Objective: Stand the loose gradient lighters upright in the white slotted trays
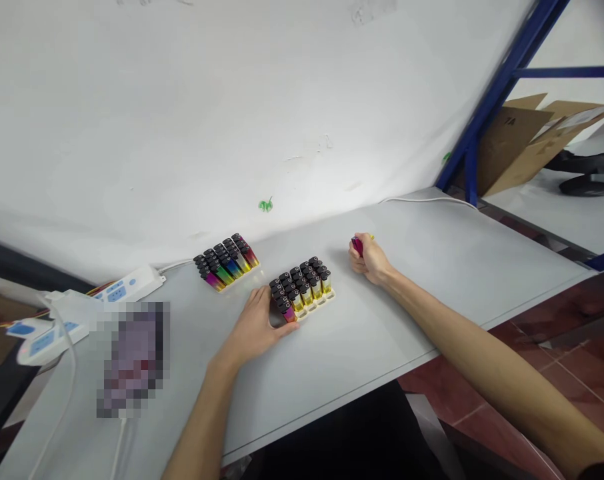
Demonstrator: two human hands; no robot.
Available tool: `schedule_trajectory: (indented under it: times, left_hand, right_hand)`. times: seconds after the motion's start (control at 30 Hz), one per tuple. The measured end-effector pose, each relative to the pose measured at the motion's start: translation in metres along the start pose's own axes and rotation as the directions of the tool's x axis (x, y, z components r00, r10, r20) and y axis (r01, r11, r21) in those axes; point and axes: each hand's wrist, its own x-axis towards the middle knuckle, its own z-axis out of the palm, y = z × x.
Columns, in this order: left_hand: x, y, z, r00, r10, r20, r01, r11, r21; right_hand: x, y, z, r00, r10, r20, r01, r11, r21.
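Note:
My left hand (pixel 259 327) grips the left end of a white tray (pixel 316 306), its thumb in front and its fingers along the side. Lighters (pixel 306 293) with black tops stand upright in rows in this tray; several are clear yellow, and one at the left front corner is purple. Farther right, just above the tabletop, my right hand (pixel 371 259) is closed around a magenta lighter (pixel 357 246). A small yellow bit shows past its fingers; the rest of the lighter is hidden. Behind and left of my left hand stands a second tray of multicoloured lighters (pixel 227 263).
White power strips (pixel 127 287) with cables lie at the left of the grey table (pixel 302 387). A blurred-out flat object (pixel 132 360) is in front of them. A white wall runs behind. To the right are a blue metal frame (pixel 471 167) and a cardboard box (pixel 515 143).

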Motion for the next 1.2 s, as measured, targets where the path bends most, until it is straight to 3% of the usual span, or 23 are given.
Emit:
schedule_trajectory:
  times: [0.13, 0.27, 0.43, 0.63, 0.73, 0.83, 1.0, 1.07, 1.2]
  left_hand:
    - [0.001, -0.001, 0.0, 1.0, 0.005, -0.005, -0.005, 1.0, 0.005]
    - [0.001, -0.001, 0.0, 1.0, 0.022, -0.017, -0.022, 1.0, -0.007]
    - [0.0, -0.001, 0.003, 1.0, -0.001, -0.023, 0.0, 1.0, -0.026]
    - [-0.001, 0.001, 0.011, 0.997, -0.061, -0.041, 0.059, 0.996, -0.062]
    - [-0.001, 0.001, 0.015, 0.997, -0.034, -0.064, 0.03, 0.997, -0.065]
    - [-0.001, 0.0, 0.017, 0.997, -0.005, -0.077, -0.001, 0.997, -0.077]
    - [0.0, 0.0, 0.02, 0.995, -0.003, -0.097, -0.007, 0.995, -0.098]
    - [0.0, 0.002, 0.02, 0.995, -0.02, -0.095, 0.011, 0.996, -0.089]
    - [0.001, 0.009, 0.02, 0.993, -0.053, -0.101, 0.045, 0.996, -0.083]
  right_hand:
    - [0.001, 0.008, -0.002, 0.999, -0.047, 0.025, 0.046, 0.999, 0.014]
    - [-0.006, 0.016, -0.004, 0.981, -0.175, 0.079, 0.179, 0.983, -0.044]
    - [-0.039, 0.001, -0.004, 0.933, -0.31, 0.181, 0.356, 0.867, -0.348]
    - [-0.086, -0.024, 0.014, 0.892, -0.368, 0.264, 0.446, 0.814, -0.373]
    - [-0.098, -0.024, 0.034, 0.863, -0.356, 0.36, 0.499, 0.714, -0.491]
    - [-0.103, -0.015, 0.053, 0.826, -0.33, 0.457, 0.562, 0.555, -0.614]
    - [-0.107, -0.004, 0.069, 0.814, -0.278, 0.511, 0.577, 0.282, -0.767]
    - [-0.108, -0.004, 0.071, 0.817, -0.27, 0.51, 0.571, 0.252, -0.781]
    - [-0.105, -0.006, 0.072, 0.83, -0.243, 0.502, 0.556, 0.295, -0.777]
